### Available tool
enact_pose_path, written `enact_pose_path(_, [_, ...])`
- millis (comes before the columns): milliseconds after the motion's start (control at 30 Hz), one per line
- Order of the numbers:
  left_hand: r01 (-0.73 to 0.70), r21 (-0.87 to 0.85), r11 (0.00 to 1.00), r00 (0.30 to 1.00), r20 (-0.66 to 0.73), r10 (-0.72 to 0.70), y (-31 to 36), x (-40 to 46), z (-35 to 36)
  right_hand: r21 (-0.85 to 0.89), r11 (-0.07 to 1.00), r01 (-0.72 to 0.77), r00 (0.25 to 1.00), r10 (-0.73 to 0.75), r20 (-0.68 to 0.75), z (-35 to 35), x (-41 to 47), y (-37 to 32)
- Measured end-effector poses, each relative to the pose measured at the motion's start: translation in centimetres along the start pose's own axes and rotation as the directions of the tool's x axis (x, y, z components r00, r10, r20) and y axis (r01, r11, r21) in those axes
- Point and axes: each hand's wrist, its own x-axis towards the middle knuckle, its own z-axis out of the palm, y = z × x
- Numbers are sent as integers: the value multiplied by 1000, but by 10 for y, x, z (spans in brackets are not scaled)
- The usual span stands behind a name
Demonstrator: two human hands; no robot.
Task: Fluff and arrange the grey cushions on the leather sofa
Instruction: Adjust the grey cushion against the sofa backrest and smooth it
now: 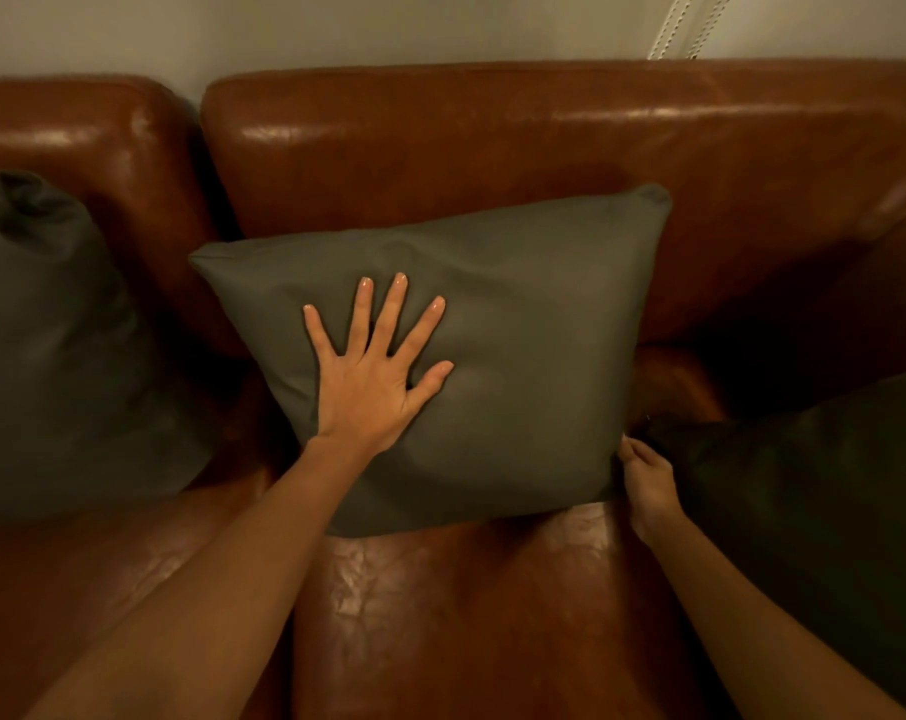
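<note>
A grey square cushion leans against the backrest of the brown leather sofa, at the middle of the head view. My left hand lies flat on its front face with fingers spread, pressing it. My right hand holds the cushion's lower right corner, fingers curled at the edge. A second grey cushion stands at the left against the backrest. A third, darker cushion lies at the right, partly over my right forearm.
The sofa seat of shiny creased leather stretches in front of the cushions. A pale wall rises behind the backrest, with a beaded blind cord hanging at the top right.
</note>
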Motion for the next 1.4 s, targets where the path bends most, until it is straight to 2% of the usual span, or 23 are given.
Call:
enact_pose_path(100, [9,-34,999,1000,-2,-9,-4,-5,-7,-6,999,54,996,-55,-69,-2,-11,-5])
enact_pose_path(233, [41,-97,994,999,15,-40,-17,-14,-21,-60,992,108,981,-116,-156,-12,-5,21])
enact_pose_path(367, [185,-213,959,982,-3,-190,-20,-12,-48,54,958,282,943,-266,-198,-5,-61,-39])
enact_pose_path(433, [253,-267,930,964,-7,-265,-19,1,-64,21,925,379,899,-362,-244,-6,-72,-66])
enact_pose_path(533, [415,-341,843,908,105,-405,-16,21,-85,-101,862,497,835,-507,-214,-12,-85,-111])
enact_pose_path(600, [554,-415,722,830,215,-514,-12,28,-93,-162,778,607,764,-627,-148,-15,-100,-144])
enact_pose_path(633, [623,-470,624,775,264,-574,-9,31,-97,-206,716,667,712,-694,-110,-14,-112,-161])
enact_pose_path(733, [754,-558,346,606,390,-693,1,37,-106,-313,460,831,503,-862,68,1,-137,-201])
enact_pose_path(800, [774,-606,182,497,404,-768,-1,37,-110,-334,283,899,359,-913,194,11,-145,-215])
enact_pose_path(867, [623,-782,1,426,339,-839,-13,33,-117,-298,163,941,247,-930,273,17,-147,-223])
enact_pose_path(900, [488,-871,-57,433,299,-851,-20,30,-120,-280,108,954,196,-931,309,19,-149,-227])
enact_pose_path(933, [377,-923,-74,456,254,-853,-26,26,-125,-266,66,962,160,-924,346,20,-150,-230])
enact_pose_path(967, [321,-946,-49,479,206,-853,-31,22,-129,-254,58,965,153,-915,372,22,-150,-232])
enact_pose_path(1000, [308,-951,5,499,157,-852,-36,19,-132,-247,103,964,190,-913,362,24,-145,-232])
enact_pose_path(1033, [321,-945,64,519,119,-846,-41,18,-132,-235,200,951,268,-913,307,25,-138,-232])
enact_pose_path(1100, [361,-924,127,587,119,-801,-49,24,-129,-132,516,847,528,-844,91,26,-121,-233])
enact_pose_path(1133, [372,-920,124,637,156,-755,-54,31,-128,-6,669,743,669,-743,8,26,-115,-236])
enact_pose_path(1167, [380,-918,116,686,195,-701,-57,38,-127,133,776,617,784,-620,-20,24,-110,-239])
enact_pose_path(1200, [384,-916,117,723,219,-655,-60,45,-127,243,831,500,857,-515,-3,21,-108,-242])
enact_pose_path(1233, [379,-916,131,747,219,-628,-61,50,-128,304,853,424,891,-453,29,18,-105,-243])
enact_pose_path(1300, [349,-926,146,758,188,-624,-61,52,-128,322,862,392,898,-435,70,14,-105,-238])
enact_pose_path(1333, [336,-929,156,754,166,-635,-60,49,-127,310,855,417,890,-453,52,13,-105,-234])
enact_pose_path(1400, [344,-918,199,730,129,-671,-58,44,-125,306,802,513,854,-512,-90,12,-108,-230])
